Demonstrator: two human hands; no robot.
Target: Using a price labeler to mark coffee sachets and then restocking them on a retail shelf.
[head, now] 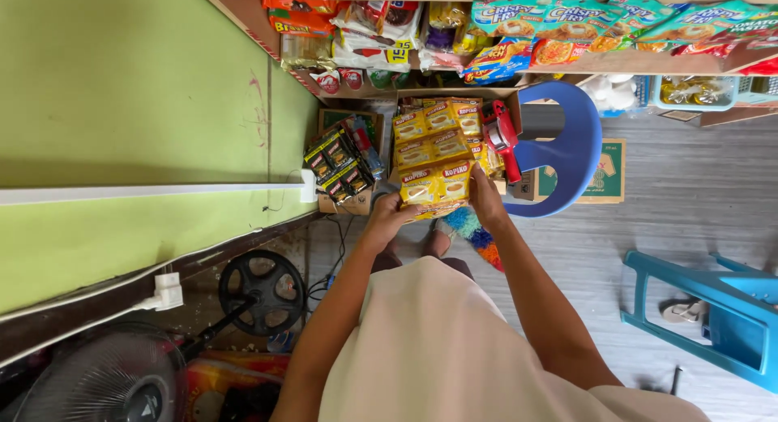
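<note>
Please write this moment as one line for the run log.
left hand: holds yellow packets | right hand: holds same packets | below: open carton of packets | beside: blue stool

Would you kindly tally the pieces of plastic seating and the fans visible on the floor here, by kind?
Dark blue plastic stool: 1
Light blue plastic chair: 1
Floor fan: 1
Round black fan base: 1
Total: 4
</note>
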